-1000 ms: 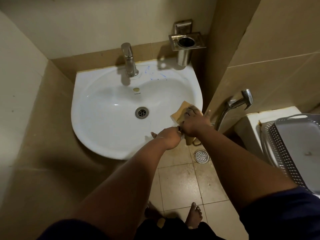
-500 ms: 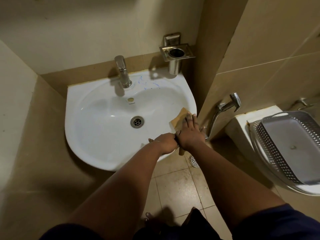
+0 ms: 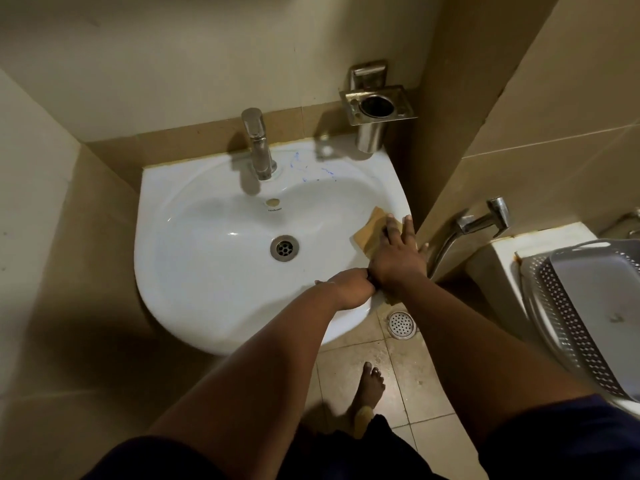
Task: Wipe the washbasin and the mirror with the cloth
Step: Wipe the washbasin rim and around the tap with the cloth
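The white washbasin (image 3: 207, 244) fills the middle of the view, with blue marks (image 3: 311, 168) on its back ledge beside the tap (image 3: 258, 147). A tan cloth (image 3: 370, 226) lies over the basin's right rim. My right hand (image 3: 398, 258) presses flat on it with straight fingers pointing away from me. My left hand (image 3: 349, 289) sits at the front-right rim against the heel of the right hand, its fingers curled round the cloth's near end. A scrap of cloth hangs below the rim. The mirror is out of view.
A steel tumbler holder (image 3: 375, 109) is fixed to the wall above the basin's right corner. A spray tap (image 3: 481, 223) sticks out of the right wall. A grey perforated basket (image 3: 588, 306) sits on a ledge at right. Below are a floor drain (image 3: 401, 324) and my bare foot (image 3: 370, 382).
My right hand's fingers have stretched out flat and slid a little farther along the right rim over the cloth. The left hand has stayed at the near rim.
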